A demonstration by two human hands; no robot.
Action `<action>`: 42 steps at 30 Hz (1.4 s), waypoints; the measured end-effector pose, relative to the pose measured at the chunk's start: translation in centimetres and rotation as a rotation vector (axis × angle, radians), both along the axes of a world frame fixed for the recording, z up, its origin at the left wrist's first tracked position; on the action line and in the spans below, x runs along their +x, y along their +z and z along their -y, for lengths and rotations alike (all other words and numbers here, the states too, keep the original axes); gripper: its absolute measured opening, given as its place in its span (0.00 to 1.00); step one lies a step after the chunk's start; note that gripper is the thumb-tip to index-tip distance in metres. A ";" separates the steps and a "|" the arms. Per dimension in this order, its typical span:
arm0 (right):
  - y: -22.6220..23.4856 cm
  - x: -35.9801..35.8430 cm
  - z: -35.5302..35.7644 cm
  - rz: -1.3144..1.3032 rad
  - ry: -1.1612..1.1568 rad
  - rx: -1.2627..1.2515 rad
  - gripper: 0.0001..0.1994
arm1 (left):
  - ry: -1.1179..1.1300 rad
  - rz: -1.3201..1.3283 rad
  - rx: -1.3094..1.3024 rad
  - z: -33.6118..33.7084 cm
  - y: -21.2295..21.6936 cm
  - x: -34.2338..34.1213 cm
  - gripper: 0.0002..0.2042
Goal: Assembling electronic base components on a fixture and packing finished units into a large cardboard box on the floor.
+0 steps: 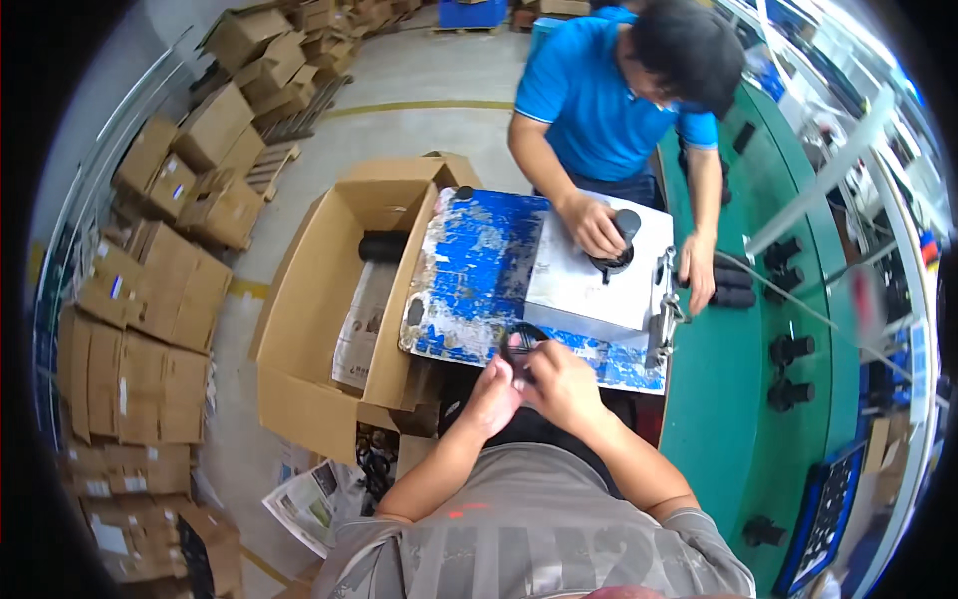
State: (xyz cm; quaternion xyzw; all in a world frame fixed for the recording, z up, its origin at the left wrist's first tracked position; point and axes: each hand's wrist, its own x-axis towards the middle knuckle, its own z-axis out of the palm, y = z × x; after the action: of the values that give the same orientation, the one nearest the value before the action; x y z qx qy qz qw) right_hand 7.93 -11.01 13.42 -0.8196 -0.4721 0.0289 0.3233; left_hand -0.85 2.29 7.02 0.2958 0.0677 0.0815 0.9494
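Ref. = chipped blue-painted flat worktable (479, 235); L hand (494, 397) & R hand (566, 387) at its near edge, both w/ fingertips closed on small black round part (520, 339), mat'l unclear; grip firmness can't tell, fingers hide most of it; brown open cardboard box (291, 299) L of table, dark cylinder (383, 246) inside; co-worker's hand (596, 228) on black upright cylindrical piece (627, 222), table's far R; risk (judgemt): slack pinch → part slips, drops off table's near edge; uneven two-hand pressure could skew or scuff it.
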 end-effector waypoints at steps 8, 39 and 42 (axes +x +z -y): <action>-0.2 3.2 6.4 -0.528 -0.376 0.219 0.14 | -0.191 -0.216 0.331 2.4 3.3 3.7 0.25; -3.5 24.5 0.1 -0.083 -0.575 -0.154 0.22 | 0.093 -0.233 1.261 -1.1 -3.2 28.2 0.23; -4.8 25.7 0.3 -0.070 -0.653 -0.265 0.22 | 0.071 -0.469 1.549 0.2 -2.6 29.8 0.21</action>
State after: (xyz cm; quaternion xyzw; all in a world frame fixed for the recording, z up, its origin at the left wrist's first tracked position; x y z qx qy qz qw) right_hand 33.59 -11.28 8.65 -0.9607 -0.1662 0.0130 0.2220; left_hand 28.97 2.05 4.46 0.8763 0.1988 0.0712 0.4330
